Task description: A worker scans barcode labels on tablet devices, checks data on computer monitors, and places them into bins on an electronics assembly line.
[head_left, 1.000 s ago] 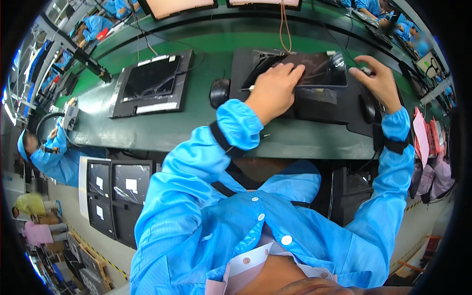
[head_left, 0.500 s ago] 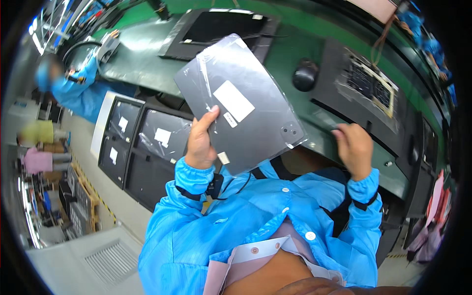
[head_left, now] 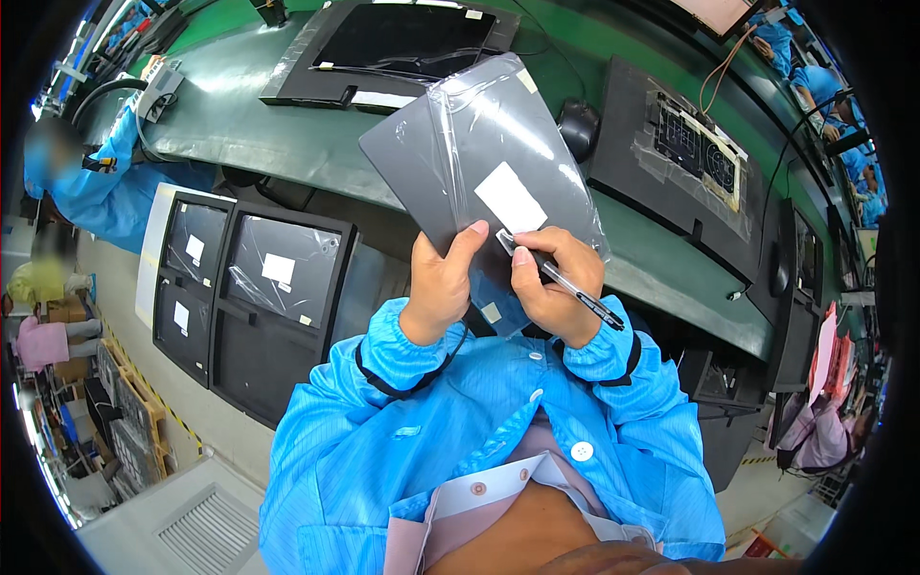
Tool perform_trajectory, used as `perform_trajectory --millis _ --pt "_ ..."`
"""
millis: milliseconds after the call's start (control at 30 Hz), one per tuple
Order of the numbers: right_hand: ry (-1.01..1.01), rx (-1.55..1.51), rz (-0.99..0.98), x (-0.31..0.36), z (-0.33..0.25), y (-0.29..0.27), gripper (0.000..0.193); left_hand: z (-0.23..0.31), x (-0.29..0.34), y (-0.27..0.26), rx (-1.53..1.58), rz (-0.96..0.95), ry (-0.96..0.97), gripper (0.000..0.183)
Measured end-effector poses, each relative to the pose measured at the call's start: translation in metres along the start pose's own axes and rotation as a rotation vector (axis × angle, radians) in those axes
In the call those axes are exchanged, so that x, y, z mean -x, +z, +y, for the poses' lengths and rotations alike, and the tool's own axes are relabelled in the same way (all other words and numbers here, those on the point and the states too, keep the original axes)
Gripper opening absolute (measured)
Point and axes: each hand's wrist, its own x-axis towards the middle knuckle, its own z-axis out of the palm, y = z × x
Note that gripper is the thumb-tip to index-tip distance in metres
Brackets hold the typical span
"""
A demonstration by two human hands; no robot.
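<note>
A thin grey tablet (head_left: 479, 144) in clear plastic film is tilted up before me. My left hand (head_left: 441, 286) pinches its lower left edge, thumb on the back. A large white label (head_left: 511, 198) is stuck on it, with a small white label (head_left: 505, 240) just below. My right hand (head_left: 563, 287) is closed around a clear pen with a black end (head_left: 596, 309); its tip is against or very near the small label. The fingers of that hand rest over the tablet's lower right part. My left fingers behind the tablet are hidden.
Left of me, black trays (head_left: 259, 359) hold several wrapped tablets (head_left: 278, 251). On the green bench (head_left: 307, 158) are a black fixture (head_left: 287, 77) at the back, a dark mouse (head_left: 579, 129), and a slanted fixture (head_left: 623, 158) to the right. A person in blue (head_left: 115, 201) works far left.
My right hand has moved left from the bench to the tablet and now clearly shows a pen. The tablet has tilted, and my left hand has shifted right with it.
</note>
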Motion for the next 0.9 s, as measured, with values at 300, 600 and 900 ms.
perform_trajectory --millis 300,600,900 --pt "0.243 -0.355 -0.161 0.010 0.004 -0.004 0.014 0.010 0.009 -0.007 0.042 0.073 -0.003 0.024" --pt "0.204 0.834 -0.223 0.002 0.041 -0.128 0.028 0.140 0.118 -0.146 0.048 0.609 0.077 0.029" --pt "0.277 0.750 -0.200 0.024 0.054 -0.130 0.042 0.134 0.253 -0.298 0.007 1.025 0.193 0.034"
